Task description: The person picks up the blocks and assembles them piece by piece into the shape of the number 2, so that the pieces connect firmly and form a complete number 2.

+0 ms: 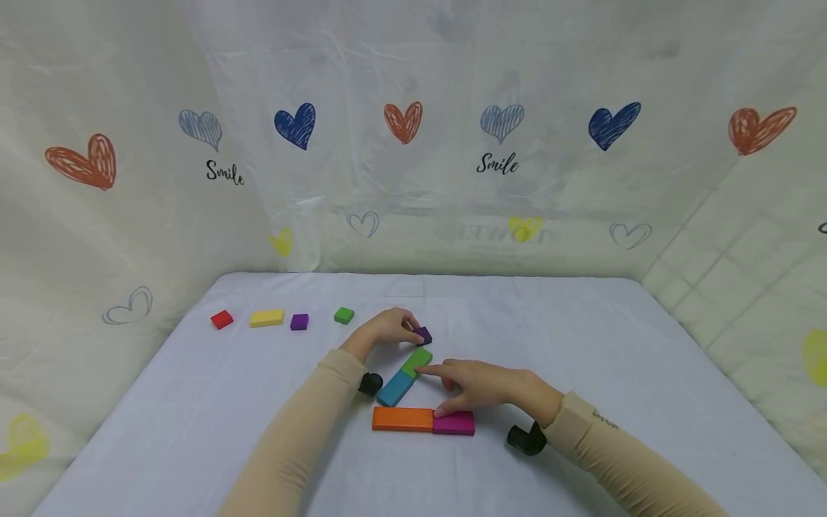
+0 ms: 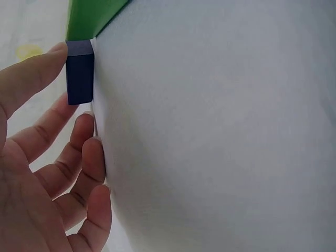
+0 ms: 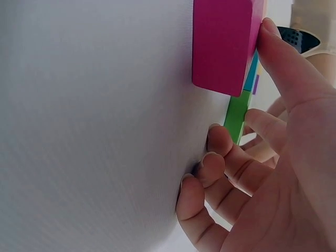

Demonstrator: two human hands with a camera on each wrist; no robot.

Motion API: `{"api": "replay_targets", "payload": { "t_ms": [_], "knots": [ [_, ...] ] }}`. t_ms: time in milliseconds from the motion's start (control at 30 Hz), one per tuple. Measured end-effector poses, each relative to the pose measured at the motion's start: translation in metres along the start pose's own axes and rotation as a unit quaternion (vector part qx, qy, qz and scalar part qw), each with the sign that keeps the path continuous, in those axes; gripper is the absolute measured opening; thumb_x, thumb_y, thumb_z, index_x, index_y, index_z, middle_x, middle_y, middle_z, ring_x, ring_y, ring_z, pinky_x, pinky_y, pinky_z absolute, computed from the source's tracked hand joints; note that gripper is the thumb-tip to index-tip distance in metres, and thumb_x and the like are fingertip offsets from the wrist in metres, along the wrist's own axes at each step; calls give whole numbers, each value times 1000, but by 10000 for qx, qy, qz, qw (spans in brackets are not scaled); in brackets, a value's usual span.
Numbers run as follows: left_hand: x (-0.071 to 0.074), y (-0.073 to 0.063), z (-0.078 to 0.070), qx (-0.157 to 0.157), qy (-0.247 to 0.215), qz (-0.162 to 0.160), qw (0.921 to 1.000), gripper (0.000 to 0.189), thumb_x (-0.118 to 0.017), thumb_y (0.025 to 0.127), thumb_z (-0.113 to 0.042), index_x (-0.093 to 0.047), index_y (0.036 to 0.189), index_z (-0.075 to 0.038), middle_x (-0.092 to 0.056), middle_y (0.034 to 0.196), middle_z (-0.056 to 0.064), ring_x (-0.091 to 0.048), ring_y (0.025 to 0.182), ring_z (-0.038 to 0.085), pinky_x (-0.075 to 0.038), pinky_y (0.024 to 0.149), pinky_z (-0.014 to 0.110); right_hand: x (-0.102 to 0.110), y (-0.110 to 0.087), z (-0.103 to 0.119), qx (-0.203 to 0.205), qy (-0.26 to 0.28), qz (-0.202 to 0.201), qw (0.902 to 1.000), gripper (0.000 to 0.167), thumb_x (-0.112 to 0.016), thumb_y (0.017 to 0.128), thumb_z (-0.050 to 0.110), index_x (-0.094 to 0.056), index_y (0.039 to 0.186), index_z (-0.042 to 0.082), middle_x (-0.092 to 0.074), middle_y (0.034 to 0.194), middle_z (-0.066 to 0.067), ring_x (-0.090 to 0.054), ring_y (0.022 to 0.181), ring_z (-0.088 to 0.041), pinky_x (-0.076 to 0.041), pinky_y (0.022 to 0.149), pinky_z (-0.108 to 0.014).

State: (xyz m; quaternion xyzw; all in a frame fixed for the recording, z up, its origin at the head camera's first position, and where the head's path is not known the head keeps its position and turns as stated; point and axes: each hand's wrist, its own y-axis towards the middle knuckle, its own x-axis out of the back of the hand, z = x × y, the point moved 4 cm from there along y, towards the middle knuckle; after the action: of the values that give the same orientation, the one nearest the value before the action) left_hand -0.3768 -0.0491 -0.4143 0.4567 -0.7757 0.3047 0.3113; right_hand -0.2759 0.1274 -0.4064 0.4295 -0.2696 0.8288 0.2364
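Observation:
In the head view my left hand (image 1: 389, 327) pinches a small dark purple block (image 1: 423, 335) between thumb and index finger. The left wrist view has this block (image 2: 80, 73) right at the end of a green block (image 2: 93, 18). That green block (image 1: 416, 362) forms a slanted row with a blue block (image 1: 395, 388). My right hand (image 1: 487, 384) reaches in from the right, its index fingertip at the green block's side. Its thumb rests on the magenta block (image 1: 454, 423), which lies end to end with an orange block (image 1: 402, 419).
Farther back on the white-covered table (image 1: 549, 337) lie a red block (image 1: 222, 319), a yellow block (image 1: 267, 318), another purple block (image 1: 299, 322) and a small green block (image 1: 344, 315). A pale curtain (image 1: 452, 64) with printed hearts hangs behind the table.

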Motion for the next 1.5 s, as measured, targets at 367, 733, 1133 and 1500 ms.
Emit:
{"api": "replay_targets", "payload": {
  "t_ms": [367, 733, 1133, 1500],
  "knots": [
    [-3, 1, 0, 40, 31, 0, 10000, 35, -76, 94, -29, -70, 120, -6, -67, 114, 11, -59, 102, 25, -51, 96, 42, -1, 1, -2, -43, 34, 1, 10000, 74, -77, 92, 43, -46, 155, 20, -52, 92, 5, -51, 82, -8, -43, 70, -27],
    [-4, 1, -1, -35, -9, 63, 10000, 36, -76, 94, -30, -71, 121, -7, -68, 113, 10, -60, 104, 25, -50, 98, 44, -2, 1, -3, 6, -55, 5, 10000, 74, -75, 92, 46, -46, 156, 20, -52, 92, 6, -51, 81, -8, -43, 70, -26],
    [-5, 2, 3, -137, -235, 49, 9996, 28, -72, 97, -28, -73, 117, -8, -68, 106, 5, -58, 99, 23, -50, 95, 42, 0, 1, -2, -27, 13, 10, 10000, 74, -77, 92, 44, -46, 155, 20, -52, 93, 5, -51, 83, -9, -43, 71, -28],
    [-4, 0, 1, -206, -243, 66, 9995, 28, -72, 97, -27, -73, 118, -8, -68, 109, 7, -58, 100, 24, -51, 94, 42, 0, 1, -3, -47, -68, -12, 10000, 74, -76, 92, 44, -46, 155, 21, -52, 93, 6, -51, 83, -8, -44, 71, -27]
  ]
}}
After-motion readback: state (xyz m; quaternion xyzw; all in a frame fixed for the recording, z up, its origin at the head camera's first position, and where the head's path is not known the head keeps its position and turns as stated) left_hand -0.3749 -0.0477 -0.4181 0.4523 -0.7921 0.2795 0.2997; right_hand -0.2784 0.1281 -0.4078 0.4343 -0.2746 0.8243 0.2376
